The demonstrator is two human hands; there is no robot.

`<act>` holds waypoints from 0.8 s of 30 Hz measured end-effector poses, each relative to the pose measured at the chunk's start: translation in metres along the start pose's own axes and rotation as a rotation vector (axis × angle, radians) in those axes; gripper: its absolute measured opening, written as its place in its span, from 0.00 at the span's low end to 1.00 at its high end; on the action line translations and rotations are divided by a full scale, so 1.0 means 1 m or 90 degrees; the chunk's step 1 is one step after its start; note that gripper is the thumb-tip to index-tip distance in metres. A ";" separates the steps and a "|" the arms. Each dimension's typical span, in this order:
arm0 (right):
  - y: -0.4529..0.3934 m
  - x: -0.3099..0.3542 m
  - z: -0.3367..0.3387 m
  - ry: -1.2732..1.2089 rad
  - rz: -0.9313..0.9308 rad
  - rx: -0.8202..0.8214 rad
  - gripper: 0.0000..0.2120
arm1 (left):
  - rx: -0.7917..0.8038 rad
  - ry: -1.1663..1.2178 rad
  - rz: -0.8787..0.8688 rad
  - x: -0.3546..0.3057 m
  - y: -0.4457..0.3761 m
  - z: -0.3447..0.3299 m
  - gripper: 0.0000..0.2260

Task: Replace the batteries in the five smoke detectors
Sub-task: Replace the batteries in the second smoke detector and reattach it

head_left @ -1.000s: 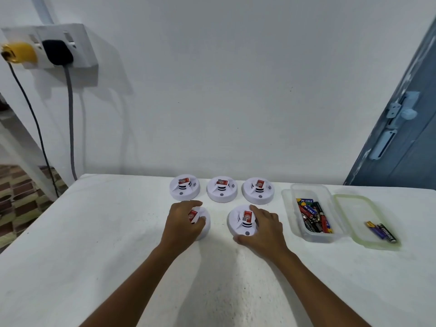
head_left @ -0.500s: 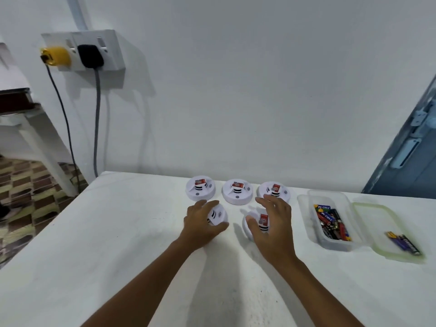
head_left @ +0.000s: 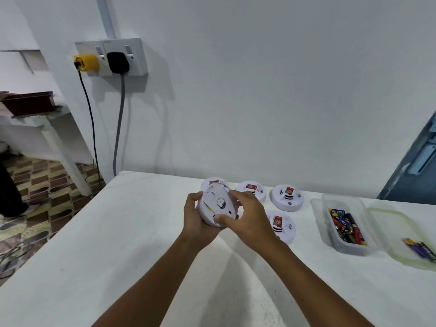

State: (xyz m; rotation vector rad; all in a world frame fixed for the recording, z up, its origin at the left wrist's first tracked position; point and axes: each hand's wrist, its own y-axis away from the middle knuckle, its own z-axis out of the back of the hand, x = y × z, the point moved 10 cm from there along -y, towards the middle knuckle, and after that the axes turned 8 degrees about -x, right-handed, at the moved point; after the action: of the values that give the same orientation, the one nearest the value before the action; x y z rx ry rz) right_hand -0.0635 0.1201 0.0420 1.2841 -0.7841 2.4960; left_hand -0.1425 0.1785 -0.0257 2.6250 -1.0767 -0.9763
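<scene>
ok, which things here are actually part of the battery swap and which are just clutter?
Part of the job:
- smoke detector turned over, held in the left hand and right hand
- four other detectors on the table
- clear tub of batteries
- lid with loose batteries

Just lying about:
- wall socket
- yellow plug
- black plug
- door

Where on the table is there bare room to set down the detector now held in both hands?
The held detector sits between left hand and right hand. Bare table runs from the hands to the left edge and the near edge. It is crowded to the right: the front detector, the back row, then the battery tub and lid.
</scene>
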 end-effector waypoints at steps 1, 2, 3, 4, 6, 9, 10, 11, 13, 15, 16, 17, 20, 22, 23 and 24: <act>0.000 0.004 -0.003 0.035 0.019 0.014 0.33 | -0.004 -0.005 0.002 0.001 0.002 0.000 0.22; -0.001 0.006 -0.005 0.053 0.029 0.029 0.34 | -0.009 -0.012 0.004 0.003 0.003 0.001 0.22; -0.002 0.006 -0.006 0.053 0.027 0.044 0.35 | -0.009 -0.018 0.003 0.003 0.005 0.001 0.22; -0.004 0.005 -0.007 0.045 0.021 0.057 0.35 | -0.006 -0.027 0.001 0.003 0.005 0.002 0.23; -0.007 0.003 -0.006 0.044 0.013 0.074 0.35 | 0.014 -0.042 0.004 0.005 0.007 0.000 0.22; -0.009 0.001 -0.002 0.046 0.001 0.076 0.33 | 0.037 -0.067 -0.003 0.008 0.009 -0.003 0.21; -0.010 0.002 -0.001 0.047 0.006 0.077 0.32 | 0.040 -0.075 -0.004 0.009 0.010 -0.005 0.21; -0.009 0.004 0.000 0.055 0.019 0.085 0.31 | 0.041 -0.080 -0.004 0.010 0.011 -0.005 0.20; -0.007 0.010 0.000 0.083 0.060 0.113 0.31 | 0.038 -0.093 -0.011 0.011 0.012 -0.006 0.19; -0.006 0.011 0.002 0.091 0.072 0.129 0.31 | 0.030 -0.101 -0.020 0.012 0.012 -0.006 0.19; -0.005 0.010 0.003 0.091 0.069 0.131 0.32 | 0.027 -0.104 -0.021 0.014 0.012 -0.006 0.19; -0.005 0.009 0.004 0.092 0.064 0.134 0.32 | 0.023 -0.107 -0.021 0.015 0.012 -0.006 0.19; -0.004 0.005 0.006 0.096 0.052 0.140 0.32 | 0.029 -0.123 -0.014 0.020 0.012 -0.010 0.20; -0.003 0.001 0.009 0.092 0.042 0.139 0.32 | 0.041 -0.134 -0.007 0.024 0.013 -0.014 0.21; -0.002 -0.001 0.011 0.090 0.036 0.138 0.31 | 0.046 -0.135 -0.001 0.027 0.013 -0.016 0.22; -0.001 -0.003 0.012 0.088 0.032 0.137 0.31 | 0.050 -0.135 0.005 0.030 0.014 -0.018 0.22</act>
State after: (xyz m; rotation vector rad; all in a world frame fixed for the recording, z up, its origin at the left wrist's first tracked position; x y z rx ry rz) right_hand -0.0526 0.1146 0.0460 1.1513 -0.5336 2.7361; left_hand -0.1235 0.1466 -0.0221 2.6215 -1.1911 -1.2600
